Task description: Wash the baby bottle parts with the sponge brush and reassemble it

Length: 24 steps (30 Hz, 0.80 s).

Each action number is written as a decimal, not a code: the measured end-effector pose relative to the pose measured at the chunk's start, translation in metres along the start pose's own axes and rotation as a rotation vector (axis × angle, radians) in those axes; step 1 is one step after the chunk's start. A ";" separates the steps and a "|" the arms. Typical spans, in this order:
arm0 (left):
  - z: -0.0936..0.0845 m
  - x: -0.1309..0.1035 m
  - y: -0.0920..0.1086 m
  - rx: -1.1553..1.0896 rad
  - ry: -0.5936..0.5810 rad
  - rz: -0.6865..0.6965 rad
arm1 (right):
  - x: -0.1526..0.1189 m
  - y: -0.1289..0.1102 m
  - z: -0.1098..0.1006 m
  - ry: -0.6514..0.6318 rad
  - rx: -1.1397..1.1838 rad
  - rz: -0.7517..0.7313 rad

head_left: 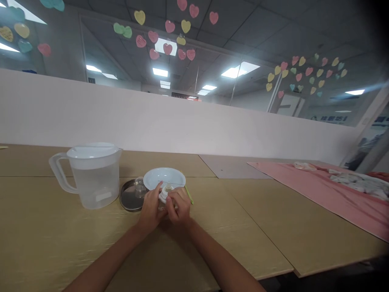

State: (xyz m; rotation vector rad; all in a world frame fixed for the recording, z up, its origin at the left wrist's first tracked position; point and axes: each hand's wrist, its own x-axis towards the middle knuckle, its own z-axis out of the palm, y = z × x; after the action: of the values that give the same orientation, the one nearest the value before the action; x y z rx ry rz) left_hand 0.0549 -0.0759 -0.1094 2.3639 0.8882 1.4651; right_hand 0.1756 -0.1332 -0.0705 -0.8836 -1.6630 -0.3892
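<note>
The left hand (152, 205) and the right hand (180, 205) are together just in front of the white bowl (164, 174), with fingers bent around a small white object (166, 192), and the right thumb and fingers are pinching at its side (what exactly this object is, I cannot tell). To the left of the bowl there is a round metal tray (129, 198) with a small clear container (140, 188) in it, and further left of the bowl stands the lidded pitcher (96, 178); a green stick (189, 195) lies just to the right of the bowl.
</note>
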 end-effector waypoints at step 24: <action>-0.015 0.009 0.008 -0.288 -0.185 -0.228 | 0.010 0.019 0.003 -0.122 0.364 0.317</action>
State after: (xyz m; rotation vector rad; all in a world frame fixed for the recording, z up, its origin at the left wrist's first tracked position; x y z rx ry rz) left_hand 0.0478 -0.0790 -0.0918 2.0720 0.8080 1.1762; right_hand 0.1866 -0.1147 -0.0657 -0.8862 -1.6023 0.1838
